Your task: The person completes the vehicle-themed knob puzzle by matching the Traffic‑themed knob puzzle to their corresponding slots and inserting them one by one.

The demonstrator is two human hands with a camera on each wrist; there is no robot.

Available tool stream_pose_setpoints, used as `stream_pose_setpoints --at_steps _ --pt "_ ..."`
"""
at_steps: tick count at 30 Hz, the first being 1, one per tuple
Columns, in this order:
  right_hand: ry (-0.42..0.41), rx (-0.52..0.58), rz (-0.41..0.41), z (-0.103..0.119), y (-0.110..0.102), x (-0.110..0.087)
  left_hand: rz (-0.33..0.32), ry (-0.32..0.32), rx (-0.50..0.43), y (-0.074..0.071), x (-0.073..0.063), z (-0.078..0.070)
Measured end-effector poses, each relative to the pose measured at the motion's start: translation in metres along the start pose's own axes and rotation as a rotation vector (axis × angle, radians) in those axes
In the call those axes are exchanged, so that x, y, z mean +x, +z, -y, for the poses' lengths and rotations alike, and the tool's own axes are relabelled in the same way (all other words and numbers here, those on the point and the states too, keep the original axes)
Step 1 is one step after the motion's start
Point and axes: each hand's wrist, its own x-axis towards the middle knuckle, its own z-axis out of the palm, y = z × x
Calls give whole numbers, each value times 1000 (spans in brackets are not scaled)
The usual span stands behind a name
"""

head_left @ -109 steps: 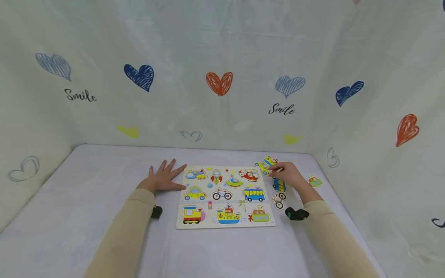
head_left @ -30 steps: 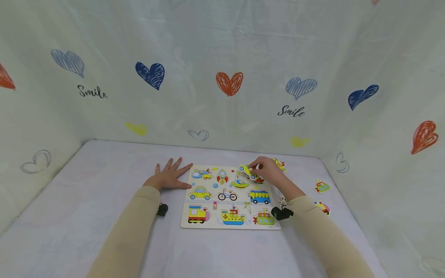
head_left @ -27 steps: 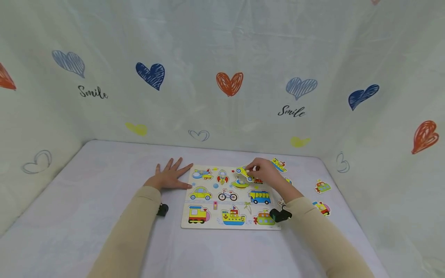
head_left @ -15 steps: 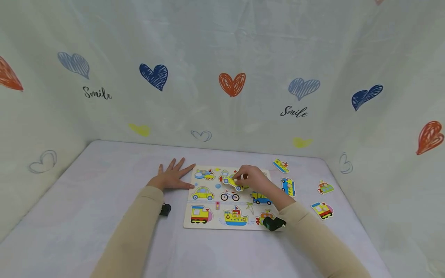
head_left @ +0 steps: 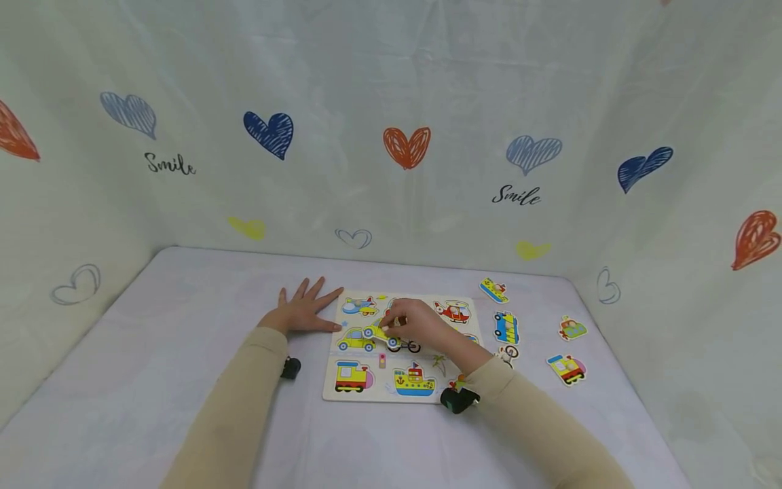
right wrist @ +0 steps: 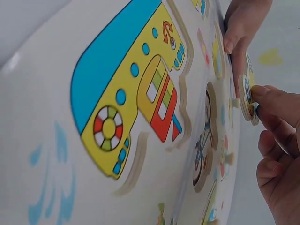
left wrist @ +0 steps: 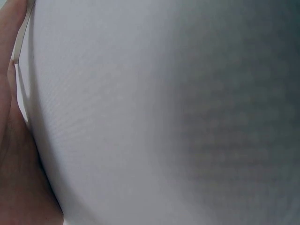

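Observation:
My right hand (head_left: 417, 324) pinches a yellow car puzzle piece (head_left: 380, 334) by its small knob, between thumb and fingertips. The car is tilted above the wooden peg-puzzle board (head_left: 330, 388), overlapping the right edge of the printed yellow car (head_left: 351, 340). Seen from the right wrist, the car piece (right wrist: 247, 93) stands edge-on, clear of the board surface. With fingers spread, my left hand (head_left: 301, 312) lies flat at the board's left edge, its thumb and index fingertips touching that edge. Only part of the left hand (left wrist: 21, 173) shows in the left wrist view.
Loose pieces lie right of the board: a ship (head_left: 494, 290), a bus (head_left: 506, 328), a partly hidden bicycle (head_left: 510, 352), a submarine (head_left: 572, 329) and a train (head_left: 567, 370). A heart-printed curtain (head_left: 342, 190) hangs behind the table.
My right hand has picked the yellow car up from the pile at the right and carried it left across the board to the printed car. My left hand stays in place.

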Motion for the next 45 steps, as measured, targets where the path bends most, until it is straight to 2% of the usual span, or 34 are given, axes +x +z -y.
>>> stream_pose_setpoints --at_steps 5,16,30,37,45 --pt "-9 -15 36 9 4 10 2 -10 -3 2 2 2" --pt "-94 -152 111 22 16 28 13 0 -5 2 3 4" --pt "-66 -145 147 21 27 39 -3 11 18 1 2 3" --pt "-72 -209 163 21 28 40 -3 2 7 0 1 0" --pt "-62 -206 156 21 30 38 -4 11 8 0 0 0"
